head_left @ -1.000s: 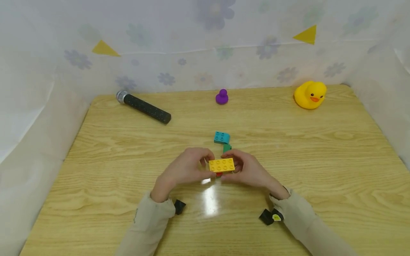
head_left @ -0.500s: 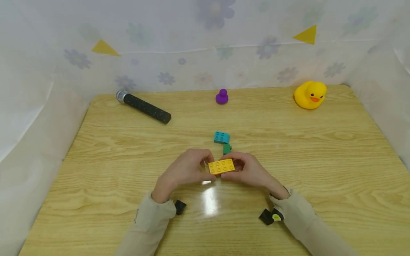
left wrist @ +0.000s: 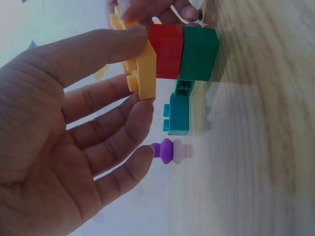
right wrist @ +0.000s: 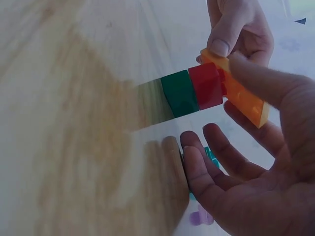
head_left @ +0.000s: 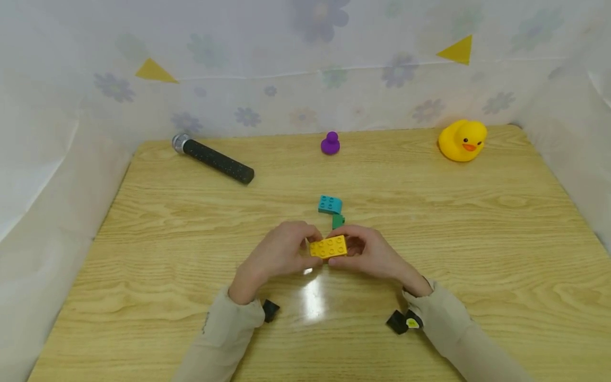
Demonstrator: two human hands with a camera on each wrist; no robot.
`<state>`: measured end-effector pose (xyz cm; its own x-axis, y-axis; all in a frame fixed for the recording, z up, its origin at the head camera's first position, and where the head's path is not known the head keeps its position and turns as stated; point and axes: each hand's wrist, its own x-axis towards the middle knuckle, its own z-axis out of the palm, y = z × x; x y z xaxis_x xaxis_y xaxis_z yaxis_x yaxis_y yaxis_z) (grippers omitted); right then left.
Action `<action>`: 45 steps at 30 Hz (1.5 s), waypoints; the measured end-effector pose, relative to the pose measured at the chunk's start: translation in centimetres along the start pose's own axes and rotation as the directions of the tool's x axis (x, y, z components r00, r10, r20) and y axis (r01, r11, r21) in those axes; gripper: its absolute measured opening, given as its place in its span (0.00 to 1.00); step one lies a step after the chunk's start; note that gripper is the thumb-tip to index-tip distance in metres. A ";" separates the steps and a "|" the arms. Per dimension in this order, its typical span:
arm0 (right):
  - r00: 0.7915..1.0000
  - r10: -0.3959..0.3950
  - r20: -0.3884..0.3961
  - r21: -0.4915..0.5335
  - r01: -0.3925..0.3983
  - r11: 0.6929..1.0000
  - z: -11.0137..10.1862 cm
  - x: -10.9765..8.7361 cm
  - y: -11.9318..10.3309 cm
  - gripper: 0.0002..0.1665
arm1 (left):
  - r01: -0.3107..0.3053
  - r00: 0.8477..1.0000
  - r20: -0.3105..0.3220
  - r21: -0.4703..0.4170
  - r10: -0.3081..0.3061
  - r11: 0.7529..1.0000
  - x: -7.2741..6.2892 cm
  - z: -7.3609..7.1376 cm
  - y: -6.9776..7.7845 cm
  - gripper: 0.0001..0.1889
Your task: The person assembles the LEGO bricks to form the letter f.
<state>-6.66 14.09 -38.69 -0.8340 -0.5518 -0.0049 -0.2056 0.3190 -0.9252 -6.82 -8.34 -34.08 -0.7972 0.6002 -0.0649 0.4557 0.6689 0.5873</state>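
A yellow building brick (head_left: 329, 246) is held between both hands at the middle of the table. My left hand (head_left: 281, 252) pinches its left end between thumb and fingers, while my right hand (head_left: 369, 253) pinches the right end. Below it, a red brick (left wrist: 165, 51) is stacked on a green brick (left wrist: 199, 54) standing on the table. In the right wrist view the yellow brick sits tilted against the red brick's studs, some still showing. Beyond the hands lie a small green brick (head_left: 338, 221) and a teal brick (head_left: 330, 204) with a rounded end.
Along the back of the wooden table (head_left: 167, 239) are a black microphone (head_left: 215, 159), a small purple duck-like toy (head_left: 330, 143) and a yellow rubber duck (head_left: 462, 140). A flowered white curtain (head_left: 286, 48) hangs behind.
The yellow brick has shifted slightly left and changed its tilt; the red seen under it in the head view is now hidden. Both hands stay nearly in place.
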 end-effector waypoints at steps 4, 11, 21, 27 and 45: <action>1.000 -0.018 0.012 0.016 0.018 1.000 -0.1 0.0 -0.1 0.24 | -0.014 1.000 -0.011 0.016 0.014 1.000 0.1 0.1 0.0 0.16; 1.000 0.009 0.015 0.045 -0.010 0.999 -0.2 0.0 -0.1 0.23 | -0.017 1.000 -0.020 0.041 0.018 0.999 0.1 0.3 0.0 0.17; 0.998 0.065 -0.014 0.022 -0.064 0.998 -0.1 0.1 0.0 0.24 | 0.010 1.000 -0.027 0.000 -0.010 1.000 0.1 0.4 -0.2 0.17; 0.994 0.103 -0.030 0.016 -0.103 0.995 0.0 0.1 0.0 0.24 | 0.030 0.999 -0.031 -0.025 -0.030 0.999 0.3 0.6 -0.4 0.17; 0.994 0.073 -0.082 -0.069 -0.078 0.995 0.7 0.1 -0.5 0.23 | -0.032 0.999 0.002 -0.229 0.033 0.973 1.0 1.8 -2.5 0.18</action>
<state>-6.29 13.32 -38.54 -0.8861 -0.4618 -0.0407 -0.1745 0.4135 -0.8936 -8.01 -8.58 -37.09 -0.7811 0.6227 -0.0472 0.3779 0.5315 0.7581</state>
